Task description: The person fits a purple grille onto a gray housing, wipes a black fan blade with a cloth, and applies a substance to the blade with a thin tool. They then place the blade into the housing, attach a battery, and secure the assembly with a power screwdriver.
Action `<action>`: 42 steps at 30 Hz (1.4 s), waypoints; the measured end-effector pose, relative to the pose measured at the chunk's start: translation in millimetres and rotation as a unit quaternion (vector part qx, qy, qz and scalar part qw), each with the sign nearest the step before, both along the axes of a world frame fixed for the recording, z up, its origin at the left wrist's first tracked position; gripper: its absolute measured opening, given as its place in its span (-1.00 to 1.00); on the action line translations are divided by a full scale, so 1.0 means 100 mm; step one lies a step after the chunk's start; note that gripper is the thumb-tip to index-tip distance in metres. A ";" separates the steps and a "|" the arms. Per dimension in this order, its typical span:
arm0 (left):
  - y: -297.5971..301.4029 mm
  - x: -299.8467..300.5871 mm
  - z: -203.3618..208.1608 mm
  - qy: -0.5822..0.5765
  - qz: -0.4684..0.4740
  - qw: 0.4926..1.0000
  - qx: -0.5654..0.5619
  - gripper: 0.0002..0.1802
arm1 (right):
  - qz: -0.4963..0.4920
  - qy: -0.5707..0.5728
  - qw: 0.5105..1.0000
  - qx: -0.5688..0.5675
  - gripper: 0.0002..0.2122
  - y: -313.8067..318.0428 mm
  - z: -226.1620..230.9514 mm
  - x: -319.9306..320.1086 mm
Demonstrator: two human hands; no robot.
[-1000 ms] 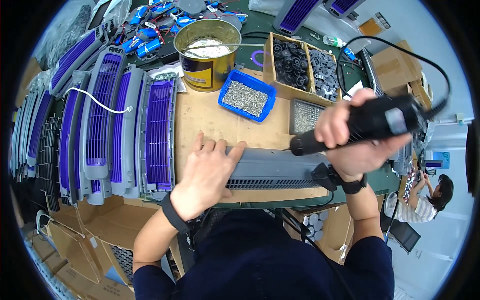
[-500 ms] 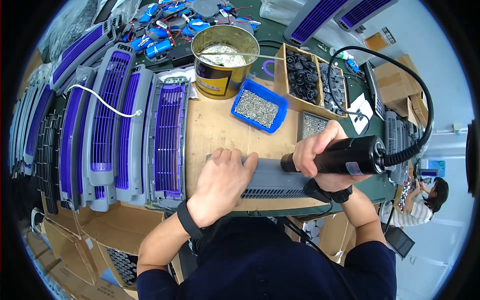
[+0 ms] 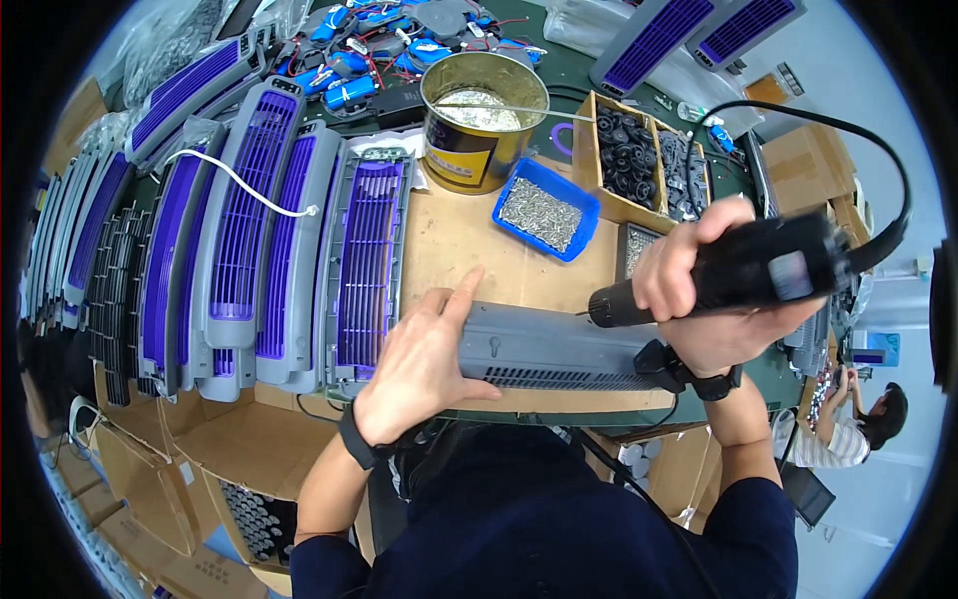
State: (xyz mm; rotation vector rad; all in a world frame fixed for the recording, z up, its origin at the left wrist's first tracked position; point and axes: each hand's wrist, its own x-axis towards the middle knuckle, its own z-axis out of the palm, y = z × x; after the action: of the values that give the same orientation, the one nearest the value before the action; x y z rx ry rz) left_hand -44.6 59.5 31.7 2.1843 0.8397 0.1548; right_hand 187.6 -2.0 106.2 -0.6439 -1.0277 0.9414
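A long grey plastic housing [image 3: 559, 344] with a slotted near side lies across the cardboard at the table's front. My left hand [image 3: 424, 344] is at its left end, fingers spread, index finger toward the far edge and thumb along the near edge. My right hand [image 3: 689, 280] is wrapped round a black corded electric screwdriver [image 3: 763, 265], held almost level above the housing's right part. Its tip points left and stands off the housing's far edge. The screwdriver's back end is blurred by motion.
Beyond the housing stand a blue tray of screws [image 3: 544, 215], a metal tin [image 3: 484, 120] and a wooden box of black parts [image 3: 629, 155]. Grey-and-purple grille panels [image 3: 254, 200] crowd the left. The screwdriver's cable [image 3: 903, 170] loops at right. A person [image 3: 838, 424] sits farther right.
My left hand has slid from the housing's top to its left end, fingers now spread. My right hand has moved rightward with the screwdriver. The view has shifted slightly.
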 end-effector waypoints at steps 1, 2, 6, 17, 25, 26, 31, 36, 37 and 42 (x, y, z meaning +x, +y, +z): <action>-0.06 0.00 -0.02 -0.019 0.011 1.000 0.002 0.31 | 0.003 0.040 0.999 -0.015 -0.03 0.04 0.11 -0.13; -0.11 0.02 -0.04 -0.040 0.020 0.999 0.002 0.30 | -0.029 -0.021 0.999 -0.040 -0.16 0.09 0.18 -0.25; -0.23 0.04 -0.10 -0.048 0.041 0.998 -0.023 0.28 | 0.036 -0.002 0.998 -0.047 -0.12 0.33 0.04 -0.48; -0.24 0.04 -0.22 -0.101 0.031 0.994 -0.030 0.18 | 0.042 -0.112 0.986 -0.117 -0.08 0.31 -0.30 -0.57; -0.20 0.07 -0.23 -0.120 0.028 0.992 -0.034 0.13 | 0.027 -0.072 0.987 -0.144 -0.11 0.43 -0.28 -0.51; -0.20 0.09 -0.23 -0.122 0.027 0.992 -0.030 0.12 | 0.035 -0.042 0.984 -0.168 -0.11 0.41 -0.24 -0.53; -0.17 0.08 -0.26 -0.182 0.037 0.978 -0.090 0.04 | 0.185 -0.352 0.917 -0.026 -0.83 0.32 -0.11 -0.44; -0.19 0.08 -0.28 -0.195 0.011 0.981 -0.019 -0.14 | 0.138 -0.297 0.939 -0.104 -0.52 0.35 -0.32 -0.46; -0.17 0.06 -0.29 -0.184 -0.019 0.983 0.001 -0.21 | 0.162 -0.300 0.932 -0.119 -0.42 0.37 -0.26 -0.42; -0.20 0.09 -0.30 -0.126 -0.004 0.990 -0.065 -0.22 | 0.109 -0.206 0.972 -0.003 -0.30 0.38 -0.46 -0.54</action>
State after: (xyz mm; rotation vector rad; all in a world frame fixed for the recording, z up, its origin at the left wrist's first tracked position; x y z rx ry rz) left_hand -35.1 39.6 1.7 1.9959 0.6802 0.3543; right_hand 133.3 35.9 59.9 -0.7616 -1.4893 1.0240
